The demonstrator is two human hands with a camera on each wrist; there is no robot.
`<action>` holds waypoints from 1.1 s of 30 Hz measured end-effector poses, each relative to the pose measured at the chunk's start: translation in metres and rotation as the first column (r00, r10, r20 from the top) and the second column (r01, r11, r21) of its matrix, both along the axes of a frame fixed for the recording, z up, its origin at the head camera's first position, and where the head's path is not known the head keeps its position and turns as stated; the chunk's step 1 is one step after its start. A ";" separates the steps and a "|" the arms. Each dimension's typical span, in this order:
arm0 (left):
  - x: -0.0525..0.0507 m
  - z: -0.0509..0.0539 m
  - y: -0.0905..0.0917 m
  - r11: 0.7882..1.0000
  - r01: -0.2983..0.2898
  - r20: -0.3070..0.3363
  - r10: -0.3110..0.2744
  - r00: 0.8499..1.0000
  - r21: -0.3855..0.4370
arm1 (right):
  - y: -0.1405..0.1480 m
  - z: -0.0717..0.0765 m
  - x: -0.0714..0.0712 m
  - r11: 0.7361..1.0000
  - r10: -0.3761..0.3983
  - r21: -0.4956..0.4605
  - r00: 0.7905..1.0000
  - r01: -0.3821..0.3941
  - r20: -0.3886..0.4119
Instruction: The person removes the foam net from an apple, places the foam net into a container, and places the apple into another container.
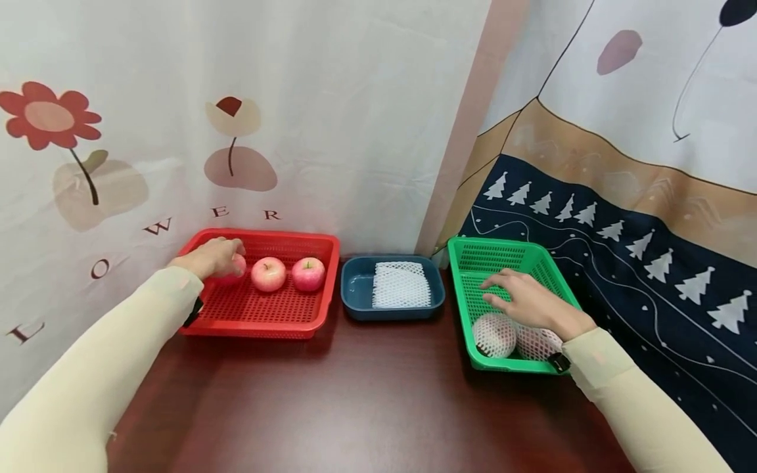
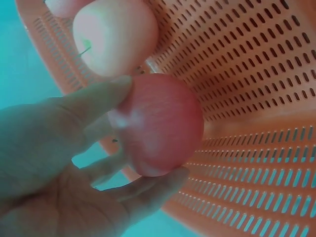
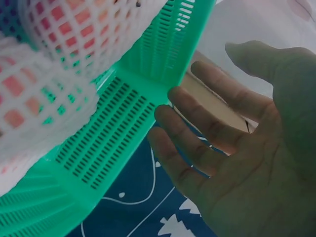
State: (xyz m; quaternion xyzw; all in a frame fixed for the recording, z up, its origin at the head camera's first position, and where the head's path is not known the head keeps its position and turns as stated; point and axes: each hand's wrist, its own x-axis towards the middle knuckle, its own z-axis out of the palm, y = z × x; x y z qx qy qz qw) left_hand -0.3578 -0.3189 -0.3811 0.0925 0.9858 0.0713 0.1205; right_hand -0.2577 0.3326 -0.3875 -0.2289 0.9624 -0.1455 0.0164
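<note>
In the red basket (image 1: 248, 326) on the left, my left hand (image 1: 214, 257) grips a red apple (image 2: 160, 126), thumb on one side and fingers on the other. Two more apples stand beside it, one paler apple (image 1: 268, 274) and one pink apple (image 1: 308, 274). My right hand (image 1: 529, 299) hovers over the green basket (image 1: 481, 244) with its fingers apart and nothing in them. Below that hand lie two fruits in white foam nets, a netted fruit (image 1: 494, 335) at the left and another netted fruit (image 1: 537, 343) partly hidden by the hand.
Between the baskets stands a dark blue tray (image 1: 357, 289) holding white foam netting (image 1: 402, 285). All three containers rest on a dark brown table (image 1: 355, 394). A printed curtain (image 1: 355, 131) hangs right behind them and along the right side.
</note>
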 end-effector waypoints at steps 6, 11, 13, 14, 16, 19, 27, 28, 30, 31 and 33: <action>0.005 -0.002 0.000 1.000 -0.027 0.067 0.027 0.997 -0.002 | 0.007 -0.003 0.002 1.000 -0.005 0.013 1.000 0.005 0.025; 0.004 -0.001 0.003 0.999 -0.032 0.087 0.033 0.996 -0.016 | 0.013 -0.005 0.003 1.000 -0.002 0.018 0.999 0.001 0.037; 0.004 0.000 0.004 0.999 -0.037 0.096 0.038 0.995 -0.019 | 0.015 -0.005 0.003 1.000 0.003 0.020 0.999 -0.003 0.040; 0.005 0.001 0.005 0.999 -0.037 0.098 0.039 0.994 -0.022 | 0.016 -0.005 0.004 1.000 0.003 0.021 0.999 -0.004 0.040; 0.005 0.002 0.006 0.999 -0.037 0.101 0.039 0.994 -0.025 | 0.018 -0.005 0.004 1.000 0.003 0.022 0.999 -0.004 0.040; 0.004 0.003 0.008 0.999 -0.032 0.103 0.035 0.994 -0.031 | 0.020 -0.005 0.004 1.000 0.006 0.027 0.999 -0.007 0.044; 0.005 0.007 0.010 0.997 -0.014 0.051 0.018 0.999 -0.070 | 0.024 -0.005 0.007 1.000 0.021 0.020 0.988 -0.024 0.156; 0.006 0.009 0.010 0.998 -0.015 0.039 0.018 0.999 -0.068 | 0.024 -0.005 0.007 0.999 0.027 0.017 0.985 -0.030 0.169; 0.006 0.011 0.010 0.998 -0.001 0.011 0.002 1.000 -0.067 | 0.025 -0.005 0.008 0.999 0.037 0.014 0.981 -0.040 0.189; 0.006 0.012 0.011 0.998 0.004 -0.005 -0.005 1.000 -0.062 | 0.026 -0.005 0.008 0.999 0.041 0.012 0.979 -0.044 0.198; 0.007 0.015 0.012 0.998 0.023 -0.043 -0.025 0.999 -0.058 | 0.027 -0.005 0.009 0.999 0.045 0.008 0.976 -0.047 0.212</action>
